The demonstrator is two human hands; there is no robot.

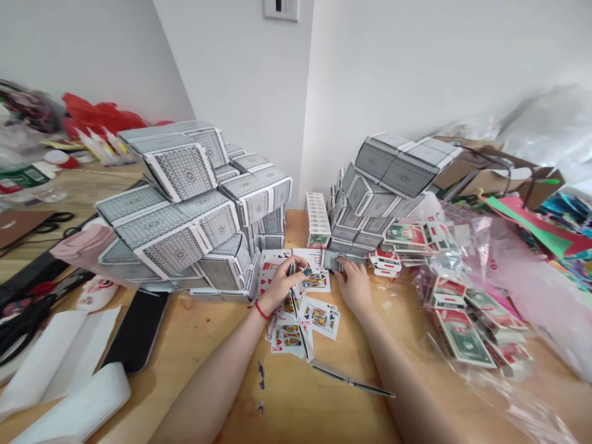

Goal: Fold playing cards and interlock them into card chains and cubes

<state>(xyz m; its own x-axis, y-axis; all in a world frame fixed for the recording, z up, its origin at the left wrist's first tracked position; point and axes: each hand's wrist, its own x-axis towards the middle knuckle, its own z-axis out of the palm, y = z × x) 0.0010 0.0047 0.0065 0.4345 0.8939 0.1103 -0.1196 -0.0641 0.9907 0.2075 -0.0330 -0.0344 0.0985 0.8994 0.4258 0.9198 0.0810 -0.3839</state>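
My left hand (280,286) is closed on a strip of joined playing cards (303,336), seen nearly edge-on. It bends and trails down to the right above the table. My right hand (355,285) has its fingers bent over grey-backed playing cards (330,259) lying on the table; part of them is hidden. Under and around my left hand lie face-up cards, among them a queen (321,317) and a king of hearts (285,337). Large stacked blocks covered in grey-backed cards stand on the left (185,228) and on the right (393,169).
A white card box row (317,220) stands between the stacks. Red-and-green card boxes (464,338) and clear plastic wrap (531,394) lie on the right. On the left are a black phone (137,330), a white roll (87,404), a mouse (97,292) and scissors (32,320).
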